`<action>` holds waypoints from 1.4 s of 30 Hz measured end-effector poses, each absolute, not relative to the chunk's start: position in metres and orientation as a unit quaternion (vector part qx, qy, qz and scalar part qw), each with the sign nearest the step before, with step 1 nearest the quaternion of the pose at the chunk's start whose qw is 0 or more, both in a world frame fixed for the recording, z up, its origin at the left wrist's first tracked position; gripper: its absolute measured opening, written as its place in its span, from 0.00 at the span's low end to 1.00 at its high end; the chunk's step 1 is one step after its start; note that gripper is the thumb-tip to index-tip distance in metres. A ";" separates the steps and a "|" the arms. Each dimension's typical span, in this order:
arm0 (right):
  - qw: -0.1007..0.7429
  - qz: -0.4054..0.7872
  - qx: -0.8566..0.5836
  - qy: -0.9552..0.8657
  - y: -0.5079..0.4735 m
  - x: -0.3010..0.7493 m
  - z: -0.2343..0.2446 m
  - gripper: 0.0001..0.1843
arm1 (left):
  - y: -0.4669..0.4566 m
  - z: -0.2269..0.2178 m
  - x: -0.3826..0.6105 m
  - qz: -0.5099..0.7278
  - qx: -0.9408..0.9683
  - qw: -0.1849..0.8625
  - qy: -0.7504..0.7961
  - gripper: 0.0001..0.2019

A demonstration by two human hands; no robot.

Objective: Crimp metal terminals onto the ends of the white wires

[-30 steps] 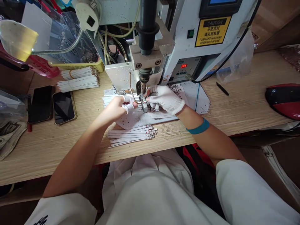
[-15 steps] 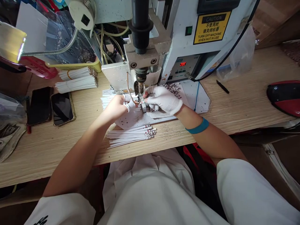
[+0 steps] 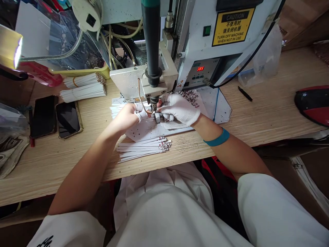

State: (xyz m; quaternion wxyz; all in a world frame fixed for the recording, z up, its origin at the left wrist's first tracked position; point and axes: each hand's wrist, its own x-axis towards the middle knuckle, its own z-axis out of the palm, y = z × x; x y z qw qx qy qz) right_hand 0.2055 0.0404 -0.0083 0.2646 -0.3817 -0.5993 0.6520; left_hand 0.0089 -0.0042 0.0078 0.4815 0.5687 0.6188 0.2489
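Note:
Under the tip of a soldering machine head (image 3: 154,99), my left hand (image 3: 132,115) and my right hand (image 3: 178,108) meet from either side. White finger covers sit on the left fingers, which are pinched together close to the thin copper tube (image 3: 140,92). A white glove with bare fingertips covers the right hand, whose fingers are closed just beside the tip. What either hand pinches is too small and hidden to make out. A small metal block (image 3: 157,118) stands just below the tip. White wire strips (image 3: 117,108) lie behind the left hand.
Finished-looking white strips with small end pieces (image 3: 144,148) lie near the table edge. Small metal parts (image 3: 190,97) are heaped behind my right hand. Two phones (image 3: 68,118), bundled strips (image 3: 83,92) and a yellow basket (image 3: 79,72) are left; a black pen (image 3: 245,93) lies right.
The soldering head has come down toward my fingertips, and its black handle now sits lower. Both hands stay almost in place.

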 end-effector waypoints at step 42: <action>0.133 0.252 -0.286 -0.915 0.051 0.225 -0.014 0.09 | -0.056 0.026 0.003 -0.161 0.869 0.162 0.439 0.07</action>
